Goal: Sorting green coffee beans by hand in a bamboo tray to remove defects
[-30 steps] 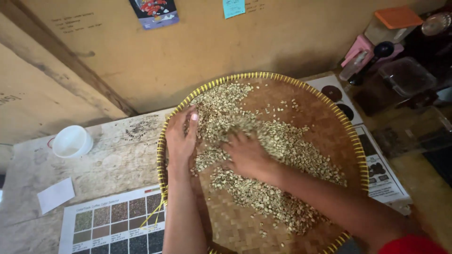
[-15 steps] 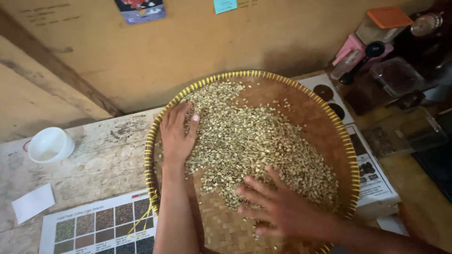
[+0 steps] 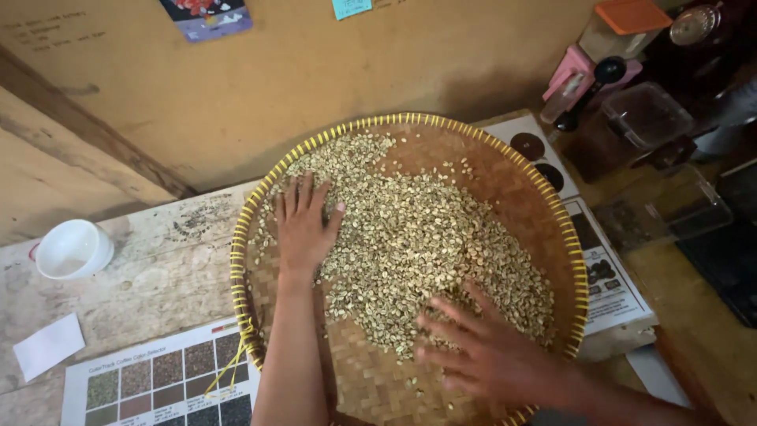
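Two bare hands work a spread of pale green coffee beans (image 3: 418, 237) lying in a round woven bamboo tray (image 3: 505, 177) with a yellow-bound rim, set on a worn wooden table (image 3: 158, 268). Nearest the camera, the right hand (image 3: 489, 355) lies palm down with fingers splayed and released, grasping nothing, its fingertips touching the near edge of the bean pile at the tray's lower right. Further in, the left hand (image 3: 306, 225) rests flat on the beans beside the tray's left rim, fingers stretched out and slightly apart, likewise unclenched and holding nothing. The beans cover the middle and far left of the tray, leaving bare weave along the near side and the far right.

At the table's near left corner lies a printed colour chart (image 3: 158, 386) of bean samples, with a small white paper slip (image 3: 49, 345) just beside it. Further back on the left sits an empty white cup (image 3: 72, 248). To the tray's right, another printed sheet (image 3: 599, 276) is partly tucked under the rim. Beyond it stand clear plastic containers (image 3: 650, 114), one with an orange lid (image 3: 633, 16), against a tan wall (image 3: 355, 71).
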